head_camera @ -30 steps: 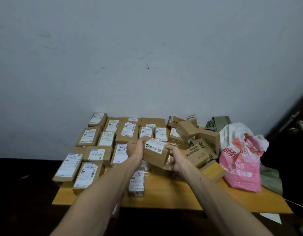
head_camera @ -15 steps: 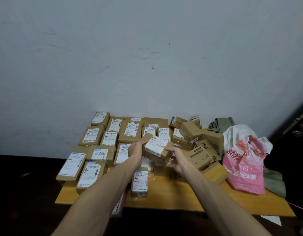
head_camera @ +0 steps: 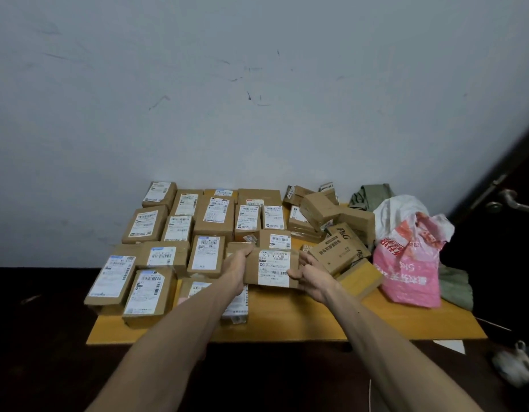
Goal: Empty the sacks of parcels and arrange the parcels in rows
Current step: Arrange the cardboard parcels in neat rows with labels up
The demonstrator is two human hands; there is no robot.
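Note:
Both hands hold one brown cardboard parcel (head_camera: 272, 267) with a white label facing up, low over the middle of the yellow table (head_camera: 302, 322). My left hand (head_camera: 236, 264) grips its left end and my right hand (head_camera: 309, 270) grips its right end. Several labelled parcels (head_camera: 180, 230) lie in rows on the left half of the table. An untidy pile of parcels (head_camera: 325, 215) sits behind and to the right, with a P&G box (head_camera: 339, 251) at its front. A pink and white sack (head_camera: 409, 263) stands at the right.
The table stands against a pale wall (head_camera: 257, 99). Green cloth sacks (head_camera: 371, 196) lie behind and beside the pink sack. A dark door with a metal handle (head_camera: 510, 202) is at the far right. The floor around is dark.
The parcel was tilted and raised in both hands; now it is turned flat with the label up and lowered toward the table, in front of the third row.

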